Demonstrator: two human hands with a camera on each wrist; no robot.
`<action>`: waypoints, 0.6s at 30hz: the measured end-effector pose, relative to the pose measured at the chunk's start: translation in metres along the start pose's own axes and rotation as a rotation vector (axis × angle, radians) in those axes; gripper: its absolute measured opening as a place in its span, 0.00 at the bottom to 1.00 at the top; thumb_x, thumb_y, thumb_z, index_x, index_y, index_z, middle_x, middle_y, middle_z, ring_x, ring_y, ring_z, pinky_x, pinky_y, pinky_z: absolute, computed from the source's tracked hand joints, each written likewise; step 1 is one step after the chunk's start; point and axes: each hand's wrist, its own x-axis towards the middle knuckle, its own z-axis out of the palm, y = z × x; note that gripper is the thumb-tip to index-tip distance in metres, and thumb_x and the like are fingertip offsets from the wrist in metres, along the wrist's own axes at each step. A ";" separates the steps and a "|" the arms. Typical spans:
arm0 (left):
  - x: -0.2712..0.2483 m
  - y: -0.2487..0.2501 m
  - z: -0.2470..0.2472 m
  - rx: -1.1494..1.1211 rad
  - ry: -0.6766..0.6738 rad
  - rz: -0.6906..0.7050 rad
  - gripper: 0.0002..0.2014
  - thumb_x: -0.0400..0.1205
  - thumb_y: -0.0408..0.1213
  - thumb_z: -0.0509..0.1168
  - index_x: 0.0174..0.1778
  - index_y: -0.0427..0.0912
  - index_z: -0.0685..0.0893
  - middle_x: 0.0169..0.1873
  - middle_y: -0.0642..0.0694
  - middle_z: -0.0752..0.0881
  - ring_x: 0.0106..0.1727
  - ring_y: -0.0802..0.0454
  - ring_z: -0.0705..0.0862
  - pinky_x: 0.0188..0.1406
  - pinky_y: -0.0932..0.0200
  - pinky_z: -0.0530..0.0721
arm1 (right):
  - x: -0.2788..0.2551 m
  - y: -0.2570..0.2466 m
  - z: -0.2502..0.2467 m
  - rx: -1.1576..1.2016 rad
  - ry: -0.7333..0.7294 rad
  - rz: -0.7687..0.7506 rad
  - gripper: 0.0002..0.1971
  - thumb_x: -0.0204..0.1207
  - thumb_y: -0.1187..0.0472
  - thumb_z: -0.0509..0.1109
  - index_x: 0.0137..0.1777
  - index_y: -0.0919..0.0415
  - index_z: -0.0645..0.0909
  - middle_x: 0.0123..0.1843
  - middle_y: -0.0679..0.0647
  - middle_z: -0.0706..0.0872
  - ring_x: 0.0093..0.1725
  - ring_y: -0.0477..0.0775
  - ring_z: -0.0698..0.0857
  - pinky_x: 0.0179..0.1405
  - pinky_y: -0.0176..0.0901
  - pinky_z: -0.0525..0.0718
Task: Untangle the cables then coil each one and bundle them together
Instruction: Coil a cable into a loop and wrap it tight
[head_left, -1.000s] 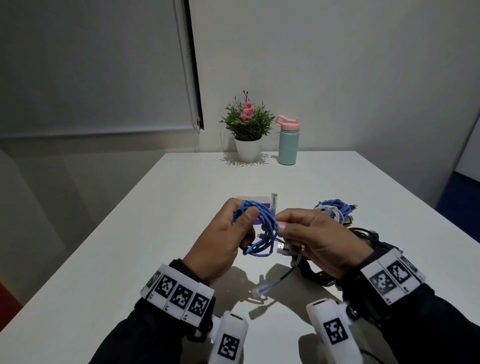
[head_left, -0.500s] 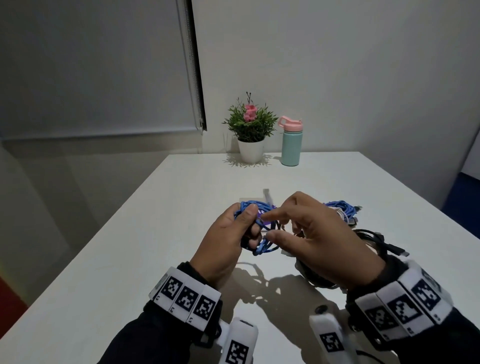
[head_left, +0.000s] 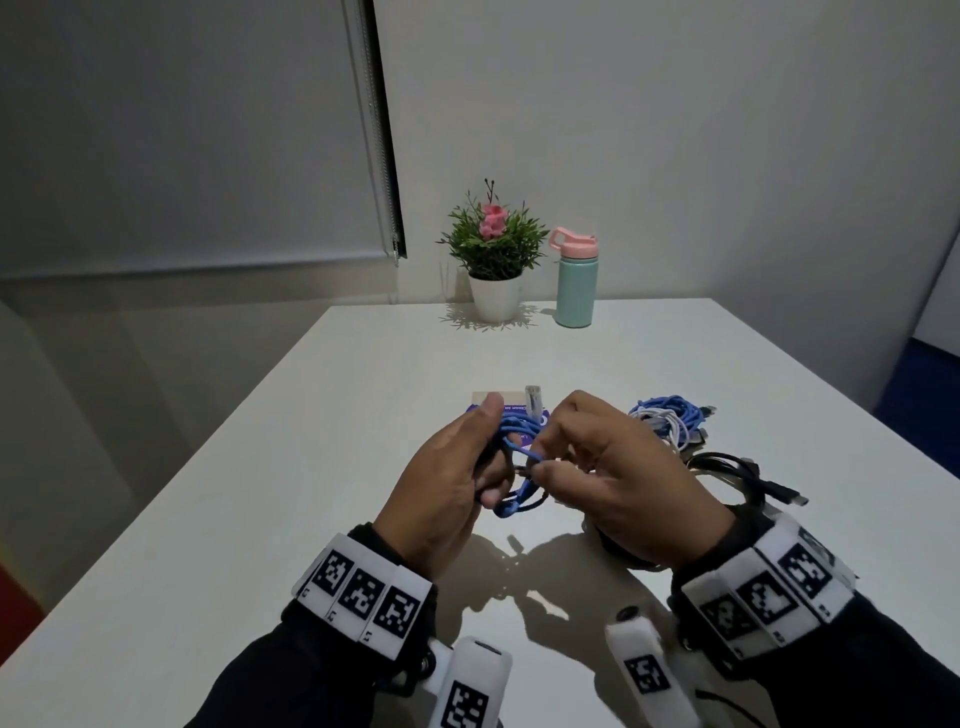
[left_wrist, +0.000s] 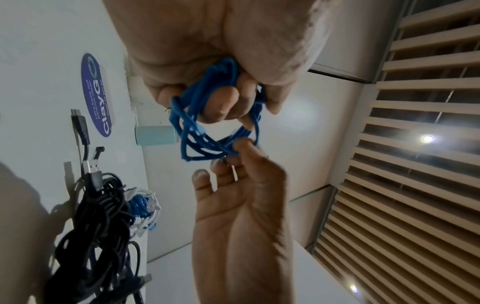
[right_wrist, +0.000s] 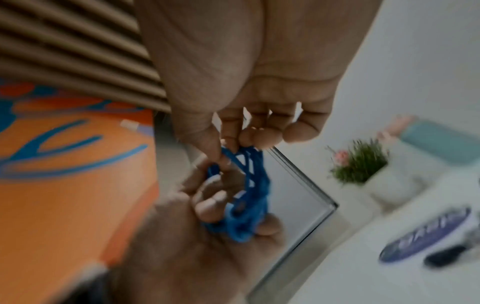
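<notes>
A blue cable (head_left: 519, 457) is wound into a small coil above the table's middle. My left hand (head_left: 462, 467) grips that coil (left_wrist: 207, 131) with fingers and thumb curled round it. My right hand (head_left: 587, 467) pinches a strand of the same coil (right_wrist: 244, 185) between thumb and fingertips. To the right on the table lie a blue and white coiled bundle (head_left: 670, 421) and a tangle of black cables (head_left: 737, 473) with loose plugs; the tangle (left_wrist: 98, 226) also shows in the left wrist view.
A white card with a blue oval sticker (head_left: 493, 408) lies on the white table (head_left: 260, 493) just behind my hands. A potted plant (head_left: 493, 260) and a teal bottle (head_left: 574, 286) with a pink lid stand at the far edge.
My right hand has moved in closer to the left hand and now pinches the coil lower down. The loose end that hung towards the table has been drawn up.
</notes>
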 end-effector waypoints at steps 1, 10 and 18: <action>0.000 0.000 -0.001 0.021 -0.006 0.017 0.19 0.87 0.53 0.62 0.35 0.47 0.85 0.20 0.49 0.65 0.24 0.53 0.65 0.27 0.63 0.71 | 0.001 0.000 -0.001 0.164 -0.025 0.083 0.06 0.74 0.62 0.74 0.38 0.56 0.81 0.36 0.45 0.78 0.34 0.45 0.74 0.38 0.40 0.72; 0.007 -0.004 -0.019 0.174 -0.021 0.129 0.10 0.88 0.41 0.58 0.45 0.41 0.79 0.31 0.51 0.81 0.35 0.53 0.78 0.46 0.59 0.79 | 0.002 0.006 -0.015 0.396 -0.071 0.207 0.06 0.83 0.57 0.68 0.52 0.59 0.83 0.55 0.55 0.88 0.55 0.46 0.84 0.56 0.39 0.78; 0.007 -0.005 -0.016 0.302 0.018 0.142 0.11 0.92 0.37 0.54 0.49 0.40 0.78 0.31 0.53 0.82 0.39 0.54 0.85 0.54 0.47 0.85 | 0.005 0.003 -0.005 0.466 0.112 0.173 0.05 0.82 0.63 0.69 0.45 0.61 0.86 0.28 0.46 0.81 0.30 0.51 0.78 0.34 0.42 0.78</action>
